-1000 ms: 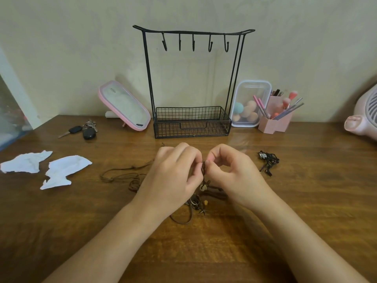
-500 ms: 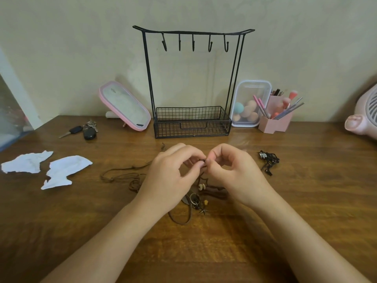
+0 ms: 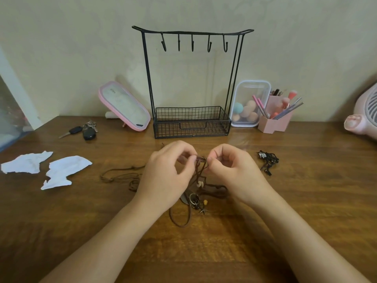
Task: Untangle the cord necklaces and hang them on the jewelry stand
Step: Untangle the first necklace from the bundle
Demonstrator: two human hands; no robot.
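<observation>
Left hand, right hand: fingers pinch brown cord necklaces above worktop; jewelry stand behind, hooks bare.

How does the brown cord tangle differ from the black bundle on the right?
The brown tangle is larger, pinched by the left hand and right hand; the black bundle is small, untouched. The brown tangle carries beads and rings; the black bundle one metal piece. Both rest on the table.

a wooden table carries the jewelry stand at the back — pink mirror, keys and torn paper to its left, clear box and brush holder right, tangled brown cord necklaces in front.
</observation>
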